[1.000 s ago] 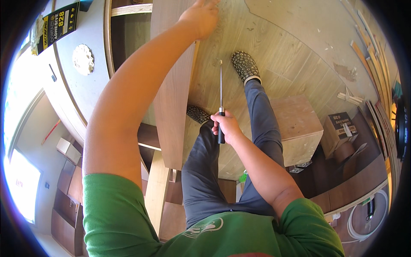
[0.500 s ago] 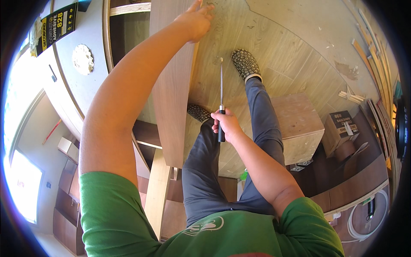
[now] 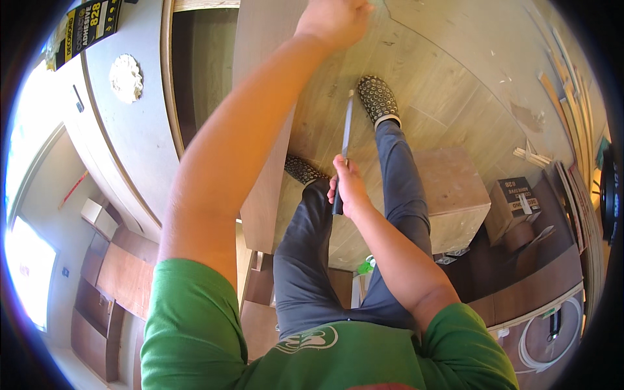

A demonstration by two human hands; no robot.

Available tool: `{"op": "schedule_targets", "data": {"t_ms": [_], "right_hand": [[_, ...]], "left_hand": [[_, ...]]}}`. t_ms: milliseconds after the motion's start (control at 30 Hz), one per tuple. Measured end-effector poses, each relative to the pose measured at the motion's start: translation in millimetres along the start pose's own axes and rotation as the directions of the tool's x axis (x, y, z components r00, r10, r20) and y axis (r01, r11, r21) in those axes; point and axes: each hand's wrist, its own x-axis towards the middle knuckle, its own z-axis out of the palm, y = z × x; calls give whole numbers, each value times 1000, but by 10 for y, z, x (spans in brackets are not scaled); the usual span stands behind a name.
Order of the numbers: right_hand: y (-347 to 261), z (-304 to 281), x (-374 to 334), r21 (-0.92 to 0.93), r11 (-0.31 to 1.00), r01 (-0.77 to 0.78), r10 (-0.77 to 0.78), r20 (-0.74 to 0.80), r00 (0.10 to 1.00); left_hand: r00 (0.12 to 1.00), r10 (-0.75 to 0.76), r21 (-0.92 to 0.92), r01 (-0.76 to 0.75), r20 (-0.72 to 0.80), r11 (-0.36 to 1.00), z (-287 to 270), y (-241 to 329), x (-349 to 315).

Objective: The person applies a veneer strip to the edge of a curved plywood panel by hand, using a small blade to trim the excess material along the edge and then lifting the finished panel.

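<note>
My right hand [image 3: 349, 187] is closed round the black handle [image 3: 337, 207] of a long, narrow tool. Its straight metal blade [image 3: 348, 123] points away from me, with a pale tip beside my right shoe [image 3: 377, 99]. The exact kind of tool does not show. My left arm stretches far forward over a long brown wood-grain board [image 3: 260, 201]. At the top edge of the picture, my left hand [image 3: 335, 23] is partly cut off and its fingers are blurred, so their grip is unclear. The board stands to the left of my legs.
Right of my legs stands a wooden box [image 3: 452, 188], with a cardboard carton [image 3: 512, 208] beyond it. Timber strips [image 3: 572, 110] lean at the far right; a coiled white cable [image 3: 528, 354] lies lower right. A pale panel [image 3: 140, 123] carries a crumpled white wad [image 3: 126, 78].
My left hand has swung to the right, and its fingers, spread before, are now blurred. The tool has turned, showing more of its blade's flat side, its tip shifted right.
</note>
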Motion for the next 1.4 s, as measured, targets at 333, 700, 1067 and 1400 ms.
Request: {"op": "schedule_targets", "data": {"t_ms": [333,700,1067,1400], "right_hand": [[-277,123,-153,-105,953,285,-282,37,959],[-1200,985,92,21,905,425,-424,114,899],[-1528,1589,229,-111,875,471,-472,24,881],[-1644,1470,75,-162,850,502,-510,-9,860]], "left_hand": [[733,-492,188,627,-470,756,501,-781,-2639],[528,-625,62,790,-575,610,956,-957,-3084],[514,-734,-110,782,-443,614,889,-937,-3120],[505,-772,-136,796,-386,589,846,-937,-3150]]}}
